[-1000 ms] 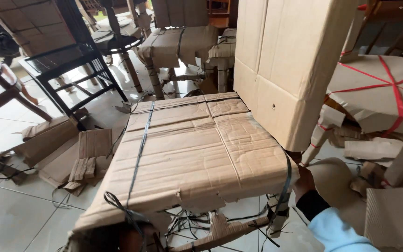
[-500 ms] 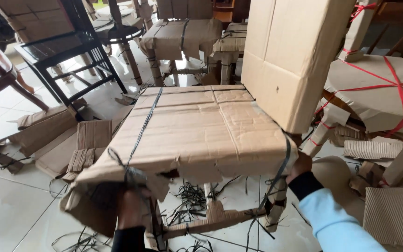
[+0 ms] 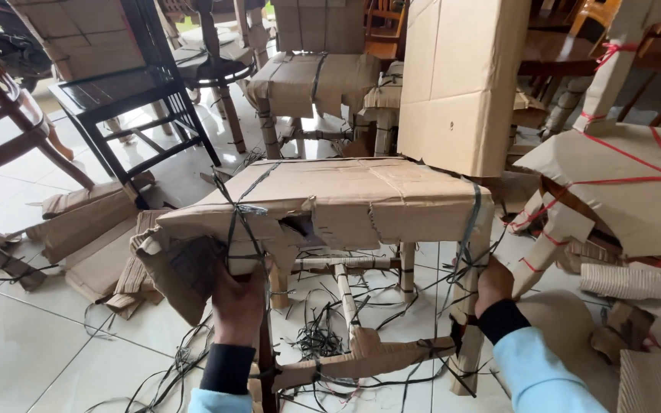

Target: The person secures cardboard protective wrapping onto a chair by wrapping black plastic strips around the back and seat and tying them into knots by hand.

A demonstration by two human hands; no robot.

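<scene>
While gripped, chair [image 3: 361, 200] beside clutter

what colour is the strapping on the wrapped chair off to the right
Red, crossing over the brown cardboard of the wrapped chair; the head view shows it plainly.

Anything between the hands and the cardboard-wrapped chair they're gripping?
Nothing visible. The left hand already grips the front left corner of the cardboard-wrapped chair, on its torn cardboard and black strap. The right hand touches the front right leg.
</scene>
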